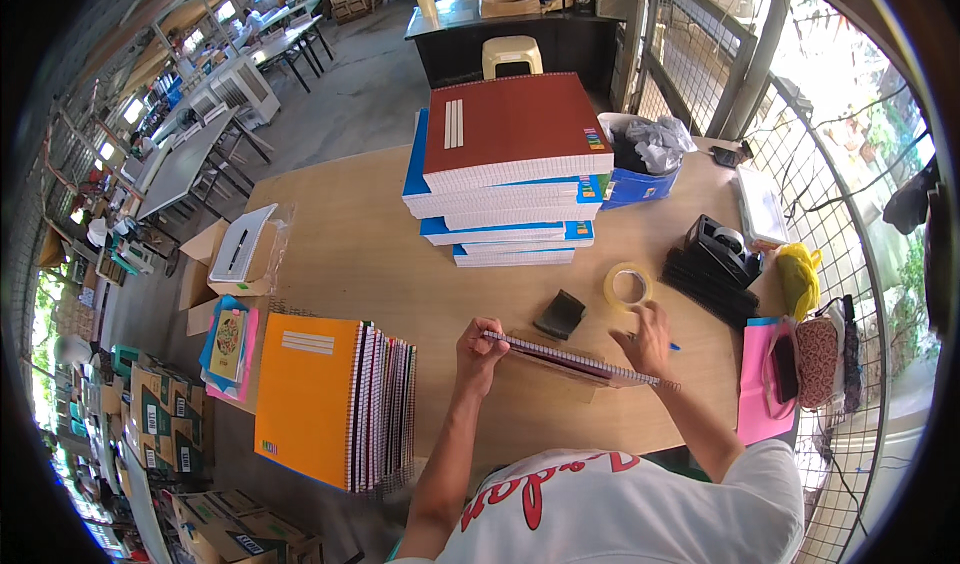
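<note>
A spiral-bound notebook (585,362) stands on edge over the near part of the table, its wire binding facing up. My left hand (482,352) is closed on the notebook's left end. Beyond its right end, my right hand (648,342) has thumb and fingers apart, close to a roll of clear yellowish tape (628,286). Whether it touches the tape is hard to see. A blue-tipped pen (675,347) shows beside that hand. Between my hands, a little farther off, lies a small dark block (560,315).
Tall notebook stacks (518,134) stand at the table's far middle; spiral notebooks with an orange cover (308,399) are piled at left. A black tape dispenser (722,249), blue bin (643,186), yellow bag (797,279) and pink folder (762,384) line the right, beside a wire-mesh wall.
</note>
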Motion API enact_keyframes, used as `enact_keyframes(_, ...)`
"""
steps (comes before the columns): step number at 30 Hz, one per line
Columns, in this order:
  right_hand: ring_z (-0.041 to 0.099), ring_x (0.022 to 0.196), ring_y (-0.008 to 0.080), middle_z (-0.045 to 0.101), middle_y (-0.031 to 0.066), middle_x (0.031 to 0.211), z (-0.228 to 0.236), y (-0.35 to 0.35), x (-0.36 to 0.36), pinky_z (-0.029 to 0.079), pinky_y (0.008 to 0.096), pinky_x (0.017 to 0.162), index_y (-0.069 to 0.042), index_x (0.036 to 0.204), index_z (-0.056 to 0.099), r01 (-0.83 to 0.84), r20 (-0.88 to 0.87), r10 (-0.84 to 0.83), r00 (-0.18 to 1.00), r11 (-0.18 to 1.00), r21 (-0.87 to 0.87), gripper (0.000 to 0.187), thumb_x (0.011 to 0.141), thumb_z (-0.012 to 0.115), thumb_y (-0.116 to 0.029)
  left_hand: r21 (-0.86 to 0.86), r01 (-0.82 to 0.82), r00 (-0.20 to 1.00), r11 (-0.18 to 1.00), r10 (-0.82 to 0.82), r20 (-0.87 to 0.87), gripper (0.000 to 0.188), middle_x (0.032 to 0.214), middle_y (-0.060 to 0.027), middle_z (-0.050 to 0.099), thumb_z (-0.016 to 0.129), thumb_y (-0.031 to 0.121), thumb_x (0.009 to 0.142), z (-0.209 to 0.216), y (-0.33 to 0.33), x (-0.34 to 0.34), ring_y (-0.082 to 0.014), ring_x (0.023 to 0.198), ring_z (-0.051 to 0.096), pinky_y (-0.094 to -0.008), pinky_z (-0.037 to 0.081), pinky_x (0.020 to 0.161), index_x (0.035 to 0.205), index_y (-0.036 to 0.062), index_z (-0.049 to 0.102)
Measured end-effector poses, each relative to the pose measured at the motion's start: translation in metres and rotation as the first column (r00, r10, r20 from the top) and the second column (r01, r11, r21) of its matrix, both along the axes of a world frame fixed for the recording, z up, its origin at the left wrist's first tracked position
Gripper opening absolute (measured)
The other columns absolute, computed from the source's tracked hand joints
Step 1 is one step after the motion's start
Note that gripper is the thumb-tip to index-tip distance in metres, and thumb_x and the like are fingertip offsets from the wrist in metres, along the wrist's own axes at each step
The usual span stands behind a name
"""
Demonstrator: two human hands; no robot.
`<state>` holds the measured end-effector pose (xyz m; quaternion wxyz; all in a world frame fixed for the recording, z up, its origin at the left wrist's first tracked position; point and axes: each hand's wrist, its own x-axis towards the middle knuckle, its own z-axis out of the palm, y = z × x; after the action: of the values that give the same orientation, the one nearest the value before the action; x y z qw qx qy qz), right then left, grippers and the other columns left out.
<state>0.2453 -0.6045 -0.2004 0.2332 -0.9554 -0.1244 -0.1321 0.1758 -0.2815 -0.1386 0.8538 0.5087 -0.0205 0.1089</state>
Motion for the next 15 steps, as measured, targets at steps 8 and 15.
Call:
enact_keyframes(8, 0.059, 0.104, 0.0376, 0.061, 0.0175, 0.113, -0.01, -0.051, -0.035, 0.047, 0.0465, 0.094, -0.002, 0.123, 0.061, 0.032, 0.153, -0.073, 0.986, 0.966, 0.255, 0.04, 0.085, 0.069, -0.01, -0.069, 0.066, 0.997, 0.995, -0.067, -0.024, 0.026, 0.1, -0.0008, 0.062, 0.078, -0.002, 0.083, 0.008, -0.006, 0.008, -0.0073, 0.088, 0.056, -0.0214, 0.045, 0.074, 0.104, 0.006, 0.065)
enact_keyframes(15, 0.061, 0.103, 0.0264, 0.064, 0.0071, 0.099, 0.239, 0.074, 0.01, 0.043, 0.0483, 0.099, -0.011, 0.111, 0.068, -0.688, 0.207, 0.685, 0.699, 0.722, -0.065, 0.038, 0.077, 0.079, -0.023, 0.033, 0.02, 0.997, 0.999, -0.017, -0.079, 0.046, 0.106, -0.0047, 0.068, 0.072, -0.01, 0.082, 0.022, -0.004, 0.002, -0.0118, 0.099, 0.064, -0.0231, 0.05, 0.081, 0.125, 0.0056, 0.064)
